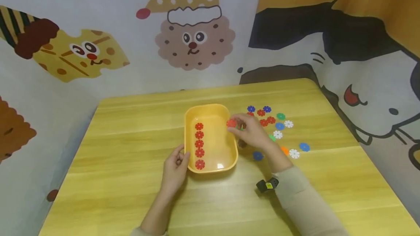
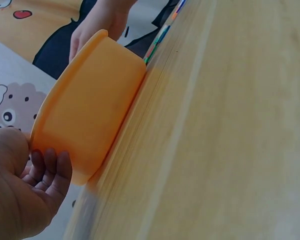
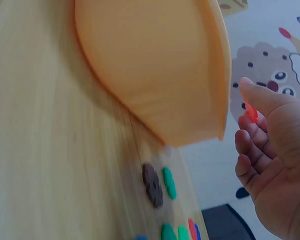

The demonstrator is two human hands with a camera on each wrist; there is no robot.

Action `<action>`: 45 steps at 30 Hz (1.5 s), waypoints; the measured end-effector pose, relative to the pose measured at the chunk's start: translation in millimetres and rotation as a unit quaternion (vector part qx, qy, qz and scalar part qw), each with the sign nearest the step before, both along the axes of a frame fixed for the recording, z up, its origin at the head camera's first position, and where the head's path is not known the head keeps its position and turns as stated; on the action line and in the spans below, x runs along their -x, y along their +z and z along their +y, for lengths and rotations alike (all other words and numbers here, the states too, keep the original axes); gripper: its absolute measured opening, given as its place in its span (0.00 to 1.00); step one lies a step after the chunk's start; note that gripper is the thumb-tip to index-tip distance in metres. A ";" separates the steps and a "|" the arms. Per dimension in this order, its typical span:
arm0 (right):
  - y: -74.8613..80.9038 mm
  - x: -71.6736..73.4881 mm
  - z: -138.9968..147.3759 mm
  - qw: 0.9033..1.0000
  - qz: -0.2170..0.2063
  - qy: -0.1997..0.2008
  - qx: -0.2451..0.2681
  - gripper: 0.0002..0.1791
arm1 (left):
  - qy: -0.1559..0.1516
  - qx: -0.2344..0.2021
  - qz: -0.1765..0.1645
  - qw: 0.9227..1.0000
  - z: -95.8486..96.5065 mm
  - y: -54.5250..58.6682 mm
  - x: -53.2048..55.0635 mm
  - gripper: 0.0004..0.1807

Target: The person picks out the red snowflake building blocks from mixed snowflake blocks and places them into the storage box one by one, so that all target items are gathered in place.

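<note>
A yellow-orange plastic tray (image 1: 216, 137) stands on the table, with several red snowflake discs (image 1: 199, 144) in a column along its left side. My left hand (image 1: 175, 168) holds the tray's left side near the front corner; in the left wrist view its curled fingers (image 2: 51, 167) lie against the outer wall and the thumb goes behind the rim. Over the right rim, my right hand (image 1: 251, 132) pinches another red snowflake disc (image 1: 231, 123) between thumb and fingers. That disc (image 3: 251, 113) is partly hidden by the thumb in the right wrist view.
Loose snowflake discs in blue, red, green, white and orange lie right of the tray, such as a white one (image 1: 294, 153) and a blue one (image 1: 304, 146). A brown disc (image 3: 152, 185) lies close to the tray. Behind the wooden table (image 1: 131, 148) hangs a cartoon-printed cloth (image 1: 131, 54).
</note>
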State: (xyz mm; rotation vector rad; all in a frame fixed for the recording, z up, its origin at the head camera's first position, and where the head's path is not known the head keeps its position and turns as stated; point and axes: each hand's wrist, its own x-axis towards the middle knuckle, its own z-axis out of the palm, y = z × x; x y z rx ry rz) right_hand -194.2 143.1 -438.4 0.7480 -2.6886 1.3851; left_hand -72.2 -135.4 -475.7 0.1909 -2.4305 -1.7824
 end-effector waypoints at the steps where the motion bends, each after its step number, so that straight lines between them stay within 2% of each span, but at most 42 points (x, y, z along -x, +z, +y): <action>1: 0.8 0.9 -2.7 1.000 0.004 0.001 0.003 0.23 | -0.001 -0.003 0.001 1.000 1.0 0.0 0.5 0.24; 11: -4.0 10.2 -27.8 0.998 0.054 0.012 -0.005 0.24 | 0.006 -0.008 -0.011 1.000 2.3 2.7 0.1 0.25; 18: -1.2 13.1 -43.0 0.998 0.059 0.020 -0.023 0.24 | 0.010 -0.008 -0.015 1.000 0.9 3.5 -0.2 0.25; 23: 2.7 16.9 -55.4 0.995 0.050 0.028 -0.081 0.24 | 0.007 -0.006 -0.011 1.000 0.7 3.5 0.1 0.24; 28: 5.6 25.5 -67.0 0.985 0.042 0.031 -0.165 0.24 | 0.010 -0.004 -0.014 1.000 2.0 5.3 0.8 0.24; 35: 4.6 34.6 -76.5 0.964 0.054 0.059 -0.254 0.22 | 0.004 -0.009 -0.008 1.000 0.1 -0.7 1.4 0.24; 41: 1.5 36.9 -80.1 0.946 0.078 0.063 -0.309 0.19 | 0.004 -0.009 -0.010 1.000 0.4 0.7 0.5 0.24; 45: 0.8 37.5 -80.9 0.940 0.080 0.052 -0.327 0.21 | 0.003 -0.013 -0.006 1.000 0.3 0.7 1.1 0.24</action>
